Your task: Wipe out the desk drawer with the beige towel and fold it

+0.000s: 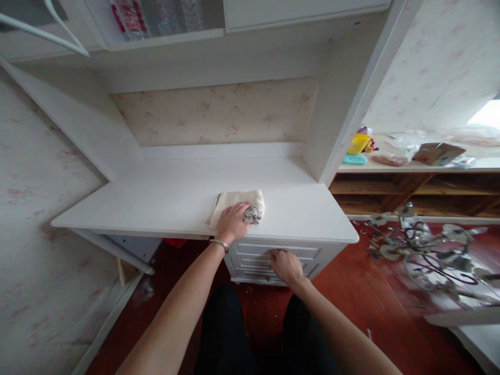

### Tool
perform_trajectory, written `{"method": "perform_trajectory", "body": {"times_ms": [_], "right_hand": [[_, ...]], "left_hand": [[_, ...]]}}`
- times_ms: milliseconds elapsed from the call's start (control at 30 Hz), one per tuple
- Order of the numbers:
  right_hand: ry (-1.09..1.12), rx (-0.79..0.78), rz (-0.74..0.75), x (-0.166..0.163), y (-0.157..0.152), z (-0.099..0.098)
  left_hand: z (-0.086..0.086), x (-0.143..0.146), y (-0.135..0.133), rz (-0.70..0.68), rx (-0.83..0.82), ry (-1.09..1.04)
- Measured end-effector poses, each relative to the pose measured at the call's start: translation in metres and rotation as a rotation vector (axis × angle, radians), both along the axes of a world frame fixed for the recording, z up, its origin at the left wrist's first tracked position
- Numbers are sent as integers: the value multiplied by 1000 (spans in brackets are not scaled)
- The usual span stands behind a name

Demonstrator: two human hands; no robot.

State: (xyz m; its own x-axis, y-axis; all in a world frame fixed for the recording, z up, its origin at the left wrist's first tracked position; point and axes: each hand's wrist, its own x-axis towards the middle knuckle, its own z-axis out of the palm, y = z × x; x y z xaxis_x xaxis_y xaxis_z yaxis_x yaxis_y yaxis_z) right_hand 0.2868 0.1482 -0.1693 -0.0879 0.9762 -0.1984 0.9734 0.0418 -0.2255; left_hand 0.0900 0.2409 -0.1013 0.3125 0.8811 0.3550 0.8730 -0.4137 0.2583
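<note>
A person's left hand [233, 220] rests on a folded cream cloth [244, 197] near the front edge of a white bench [164, 192], its grip loosely bent over the fabric beside a patterned roll [253, 214]; whether it has hold of either is unclear. The right hand [287, 264], fingers curled, meets the front of the drawers [247, 250] below, any hold hidden from view. At right, a chandelier [424, 255] lies on the red floor [339, 302].
</note>
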Motion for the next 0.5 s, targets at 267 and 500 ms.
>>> {"method": "perform_trajectory", "body": {"times_ms": [267,500], "right_hand": [[14,-12,111,6,-87,4],[55,-70,143,2,-171,13]], "left_hand": [[3,3,0,37,-50,-15],[0,4,-4,48,-44,-35]]}}
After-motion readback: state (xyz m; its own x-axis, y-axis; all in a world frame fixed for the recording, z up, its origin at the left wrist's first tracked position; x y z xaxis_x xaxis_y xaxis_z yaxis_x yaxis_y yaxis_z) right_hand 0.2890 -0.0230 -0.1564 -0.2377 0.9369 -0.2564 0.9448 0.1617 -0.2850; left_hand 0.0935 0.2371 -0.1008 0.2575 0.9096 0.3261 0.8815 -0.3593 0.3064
